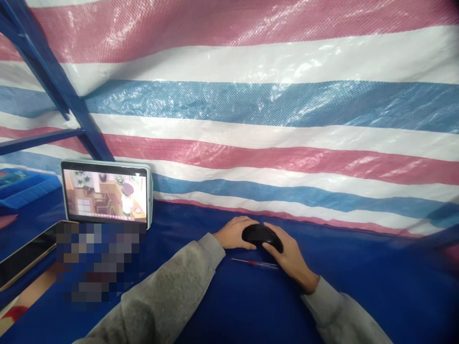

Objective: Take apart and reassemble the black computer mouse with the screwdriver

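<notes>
Mouse, smoothly rounded (plastic, apparently)

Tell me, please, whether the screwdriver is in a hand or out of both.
Out of both: the screwdriver lies on the blue surface, while the left hand and right hand hold the mouse.
</notes>
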Motion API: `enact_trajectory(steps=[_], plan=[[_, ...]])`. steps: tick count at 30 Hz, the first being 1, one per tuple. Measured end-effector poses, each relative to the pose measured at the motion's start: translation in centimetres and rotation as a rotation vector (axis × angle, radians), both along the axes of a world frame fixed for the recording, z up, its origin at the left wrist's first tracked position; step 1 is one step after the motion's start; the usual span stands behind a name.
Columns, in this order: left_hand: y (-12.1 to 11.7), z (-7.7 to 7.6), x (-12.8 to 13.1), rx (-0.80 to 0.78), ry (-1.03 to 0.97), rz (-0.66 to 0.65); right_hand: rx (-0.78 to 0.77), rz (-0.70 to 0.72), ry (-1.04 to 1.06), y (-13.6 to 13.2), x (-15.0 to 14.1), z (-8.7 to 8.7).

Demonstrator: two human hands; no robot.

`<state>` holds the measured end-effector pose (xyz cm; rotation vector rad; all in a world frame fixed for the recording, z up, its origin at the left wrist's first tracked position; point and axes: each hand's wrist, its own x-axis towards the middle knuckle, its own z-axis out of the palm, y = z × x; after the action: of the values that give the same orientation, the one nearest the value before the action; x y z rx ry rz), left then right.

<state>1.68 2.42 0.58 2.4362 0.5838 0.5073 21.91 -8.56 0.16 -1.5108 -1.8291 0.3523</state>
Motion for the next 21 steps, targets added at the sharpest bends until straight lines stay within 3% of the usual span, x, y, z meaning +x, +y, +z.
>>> enact_trajectory(steps=[9,16,21], plan=[[-0.1,0.0,-0.1,0.017,-0.097,0.093,0.025,-0.146,0.079,0.5,0.3,-0.6],[0.3,-0.7,-0.1,0.021,-0.107,0.273,0.098,-0.188,0.051,1.0,0.5,-1.1],[0.4,-1.0,-0.1,0.048,-0.111,0.303,0.118,-0.18,0.022,0.9,0.4,-1.1]])
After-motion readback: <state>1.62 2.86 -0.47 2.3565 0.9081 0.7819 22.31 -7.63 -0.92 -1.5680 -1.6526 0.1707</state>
